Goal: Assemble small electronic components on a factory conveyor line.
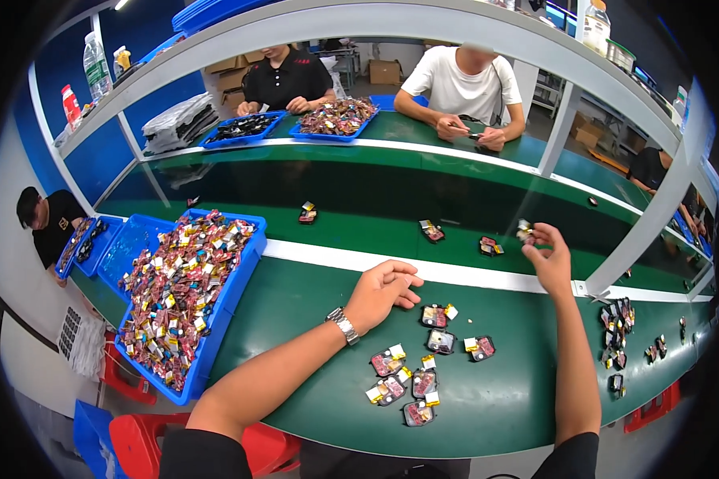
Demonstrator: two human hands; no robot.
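Note:
My right hand [548,254] is raised over the far green strip, thumb and fingers closed on a small circuit-board unit [525,231] with a white and yellow piece. My left hand [382,297] hovers palm down by the white rail, its fingers loosely bent and apart, with nothing in them that I can see. Just in front of it lies a loose group of black-cased circuit-board units [434,316], red boards and white-yellow pieces showing. More of these lie nearer me, one unit [387,361] among them. Beyond the rail, separate units [431,231] rest on the dark green strip.
A blue tray [252,254] heaped with red boards stands at the left. A white rail [471,275] divides the green table [487,399]; a white post [627,235] rises at the right. More units [615,327] lie rightward. Two co-workers sit opposite, another at far left. Red stools [136,439] stand below.

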